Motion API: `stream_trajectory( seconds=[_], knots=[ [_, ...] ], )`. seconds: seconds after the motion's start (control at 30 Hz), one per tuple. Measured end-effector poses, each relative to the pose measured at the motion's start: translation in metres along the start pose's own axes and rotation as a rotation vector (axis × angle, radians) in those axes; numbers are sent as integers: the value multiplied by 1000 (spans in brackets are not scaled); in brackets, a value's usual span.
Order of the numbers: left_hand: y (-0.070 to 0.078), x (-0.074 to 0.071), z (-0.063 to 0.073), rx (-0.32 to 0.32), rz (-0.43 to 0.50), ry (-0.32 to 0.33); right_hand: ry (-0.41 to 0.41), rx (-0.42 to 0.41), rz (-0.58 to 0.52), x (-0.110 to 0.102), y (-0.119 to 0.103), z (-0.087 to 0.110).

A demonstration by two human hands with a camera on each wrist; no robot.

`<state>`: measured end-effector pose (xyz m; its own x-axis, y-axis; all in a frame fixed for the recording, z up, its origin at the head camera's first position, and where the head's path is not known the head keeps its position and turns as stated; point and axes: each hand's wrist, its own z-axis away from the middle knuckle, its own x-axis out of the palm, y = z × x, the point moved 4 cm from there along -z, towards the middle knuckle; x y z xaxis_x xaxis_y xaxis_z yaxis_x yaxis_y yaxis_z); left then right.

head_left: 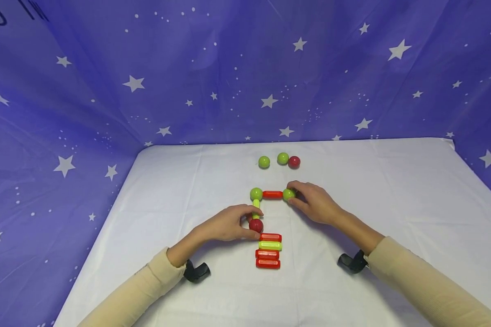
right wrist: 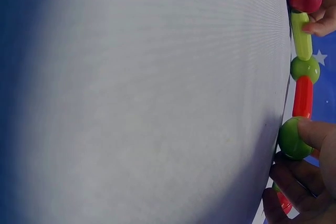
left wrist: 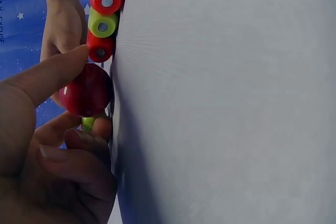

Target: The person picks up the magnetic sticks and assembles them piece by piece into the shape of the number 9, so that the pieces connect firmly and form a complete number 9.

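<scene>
Magnetic balls and rods form an angled chain on the white tablecloth. A green ball [head_left: 256, 194] makes its corner, with a red rod [head_left: 272, 195] running right and a yellow-green rod [head_left: 256, 205] running toward the person. My right hand [head_left: 318, 204] pinches the green ball [right wrist: 295, 139] at the red rod's right end between thumb and fingers. Around the red ball [left wrist: 87, 91] at the near end of the yellow-green rod, my left hand [head_left: 229, 223] has its thumb and fingers curled. The left thumb tip is close to a loose red rod [head_left: 271, 237].
Below the chain, several loose rods lie stacked side by side, among them a yellow-green rod [head_left: 270, 245] and a red rod [head_left: 268, 264]. Farther back sit a green ball [head_left: 263, 162], another green ball [head_left: 283, 158] and a red ball [head_left: 294, 162]. A starry blue-purple cloth [head_left: 229, 81] hangs behind.
</scene>
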<state>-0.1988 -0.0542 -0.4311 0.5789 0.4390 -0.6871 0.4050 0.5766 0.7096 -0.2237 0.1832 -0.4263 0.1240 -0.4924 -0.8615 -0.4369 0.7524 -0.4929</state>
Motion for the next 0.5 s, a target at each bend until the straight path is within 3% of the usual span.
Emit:
stream_trajectory(
  seconds=[0.5],
  knots=[
    [-2, -2, 0, -18, 57, 44, -6, 6, -4, 0, -1, 0]
  ],
)
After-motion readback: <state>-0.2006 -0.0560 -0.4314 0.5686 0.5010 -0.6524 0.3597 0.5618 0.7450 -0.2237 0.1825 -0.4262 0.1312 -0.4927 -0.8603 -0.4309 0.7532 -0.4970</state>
